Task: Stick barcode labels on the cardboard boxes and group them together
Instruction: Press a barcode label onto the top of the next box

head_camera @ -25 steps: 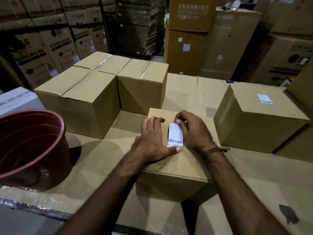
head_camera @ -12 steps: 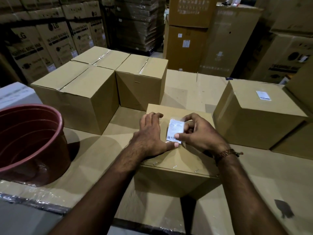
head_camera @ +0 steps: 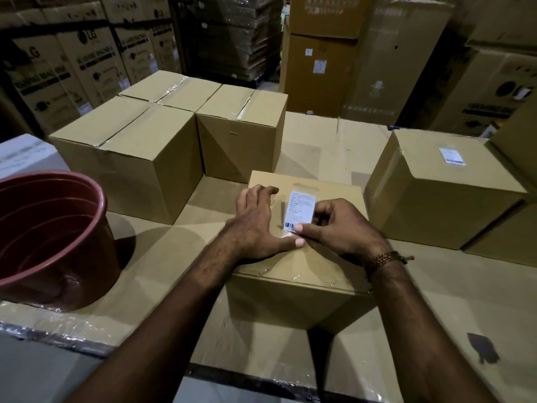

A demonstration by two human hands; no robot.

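While my left hand (head_camera: 255, 228) lies spread and flat on the lid of the small stapled brown cardboard box (head_camera: 299, 274) nearest me, steadying it, my right hand (head_camera: 340, 228) pinches the lower corner of a white barcode label (head_camera: 300, 210) between thumb and curled fingers. Its sheet lies over the middle of that lid, not yet smoothed down as far as I can judge. This box sits on the cardboard-covered tabletop (head_camera: 162, 257), apart from the others, so it is left to be pressed and then moved. To my left stands a round red plastic bucket (head_camera: 49, 237). Further right, a plain brown carton (head_camera: 441, 196) already carries a small white label (head_camera: 452, 156). Beyond my left hand, three taped brown cartons (head_camera: 151, 158) stand touching one another; I see no labels on them, so I judge most of the work remains.
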